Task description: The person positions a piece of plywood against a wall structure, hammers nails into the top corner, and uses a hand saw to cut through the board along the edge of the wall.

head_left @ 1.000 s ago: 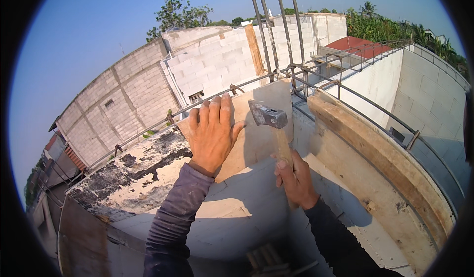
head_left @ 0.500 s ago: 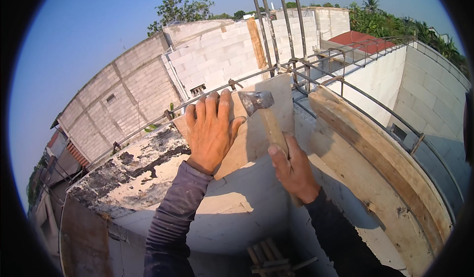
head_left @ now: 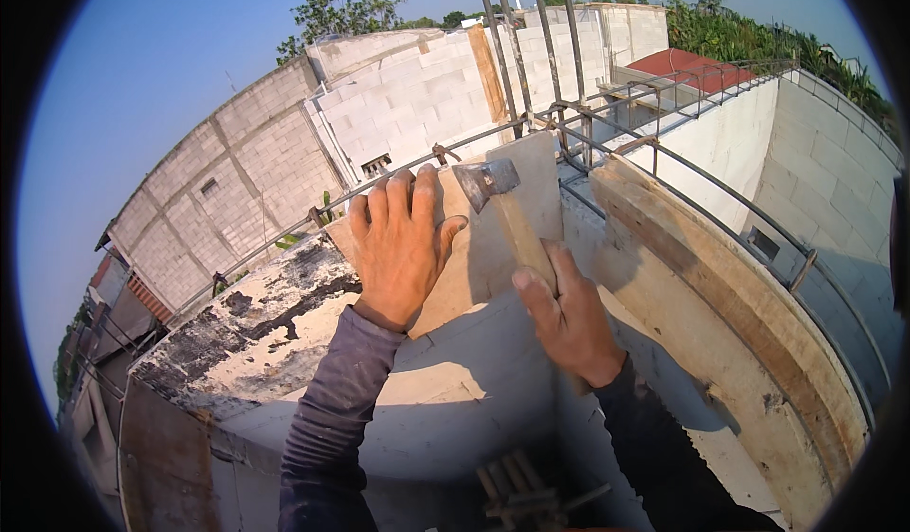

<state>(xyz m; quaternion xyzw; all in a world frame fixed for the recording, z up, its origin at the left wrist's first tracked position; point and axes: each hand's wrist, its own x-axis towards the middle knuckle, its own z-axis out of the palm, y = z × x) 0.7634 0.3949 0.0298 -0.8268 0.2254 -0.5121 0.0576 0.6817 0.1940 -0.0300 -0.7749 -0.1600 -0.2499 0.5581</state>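
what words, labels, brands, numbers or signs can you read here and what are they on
None can be read. The hammer in the right hand and the board under the left hand show no legible lettering; any marks on the far wall are too small to read.

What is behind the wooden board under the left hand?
Past the top edge of the wooden board, a rebar and, farther off, a white block wall show. What lies directly behind the board is covered and cannot be seen.
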